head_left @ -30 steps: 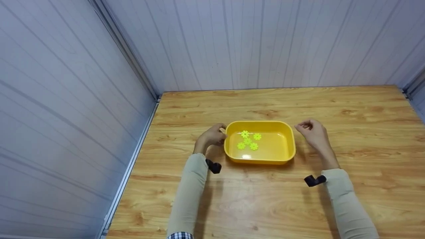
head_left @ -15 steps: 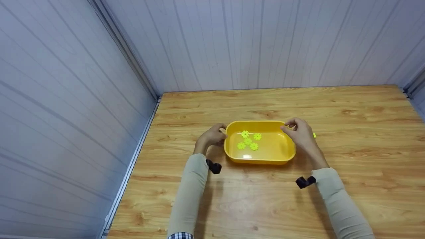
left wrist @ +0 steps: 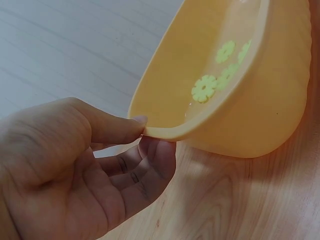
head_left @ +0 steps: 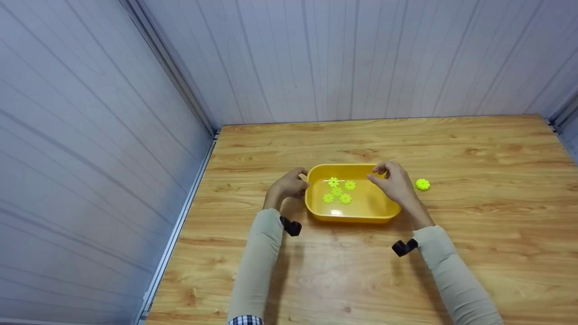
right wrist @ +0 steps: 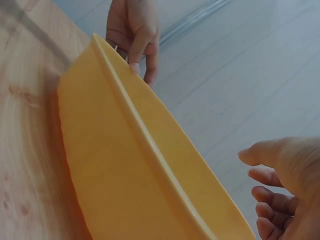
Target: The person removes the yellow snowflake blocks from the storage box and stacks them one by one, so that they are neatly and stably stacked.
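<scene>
A yellow plastic basin (head_left: 352, 218) stands on the wooden table. My left hand (head_left: 287, 184) pinches its left rim; in the left wrist view the thumb (left wrist: 117, 129) lies on the inside and the fingers are underneath. Several flower-shaped lime-yellow discs (head_left: 345, 199) lie on the basin floor, toward its left half. Over the basin's right end hovers my right hand (head_left: 397, 183), thumb and fingers apart with nothing visible between them, as the right wrist view also shows. To the right of that hand, another lime-yellow flower-shaped piece (head_left: 422, 184) rests on the table.
The wooden table (head_left: 492, 216) reaches back to a pale panelled wall (head_left: 361, 63). A second panelled wall (head_left: 81, 135) runs along the left side, with a metal strip at the table's edge.
My right hand has moved left, from beside the basin to over its right end. The flower-shaped piece on the table has come into view behind it. My left hand stays on the rim.
</scene>
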`<control>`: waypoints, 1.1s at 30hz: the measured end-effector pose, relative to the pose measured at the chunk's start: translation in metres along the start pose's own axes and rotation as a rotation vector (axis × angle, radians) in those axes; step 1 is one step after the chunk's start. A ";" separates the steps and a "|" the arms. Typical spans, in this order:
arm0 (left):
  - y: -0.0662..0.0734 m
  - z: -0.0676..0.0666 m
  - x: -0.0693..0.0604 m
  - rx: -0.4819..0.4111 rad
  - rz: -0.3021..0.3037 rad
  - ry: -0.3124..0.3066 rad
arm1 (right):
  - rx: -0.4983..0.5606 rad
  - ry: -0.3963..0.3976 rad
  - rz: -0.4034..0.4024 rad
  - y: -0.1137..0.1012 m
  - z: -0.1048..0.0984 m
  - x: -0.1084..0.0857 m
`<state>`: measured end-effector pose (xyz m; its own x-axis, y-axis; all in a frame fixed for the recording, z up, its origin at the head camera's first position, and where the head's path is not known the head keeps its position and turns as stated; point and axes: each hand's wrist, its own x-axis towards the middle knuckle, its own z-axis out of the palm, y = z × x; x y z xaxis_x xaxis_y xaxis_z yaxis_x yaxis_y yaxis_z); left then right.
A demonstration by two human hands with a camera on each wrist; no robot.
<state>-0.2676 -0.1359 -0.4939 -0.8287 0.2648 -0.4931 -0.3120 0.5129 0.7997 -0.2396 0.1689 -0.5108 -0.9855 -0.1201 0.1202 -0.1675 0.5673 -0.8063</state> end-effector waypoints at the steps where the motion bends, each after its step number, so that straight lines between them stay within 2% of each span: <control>1: 0.000 0.000 0.000 -0.001 0.004 -0.003 | 0.001 -0.005 -0.008 0.000 0.002 0.000; 7: 0.001 -0.001 0.001 0.005 0.005 -0.004 | 0.000 -0.051 -0.006 -0.003 0.016 0.003; 19: 0.001 -0.001 0.000 0.003 -0.002 -0.003 | -0.078 -0.159 0.020 -0.002 0.039 0.004; 33: 0.000 -0.001 0.001 -0.022 -0.021 -0.002 | -0.226 -0.287 0.022 -0.004 0.059 0.004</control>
<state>-0.2686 -0.1363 -0.4939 -0.8208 0.2560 -0.5107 -0.3396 0.5002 0.7965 -0.2409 0.1179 -0.5418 -0.9462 -0.3113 -0.0885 -0.1803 0.7343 -0.6545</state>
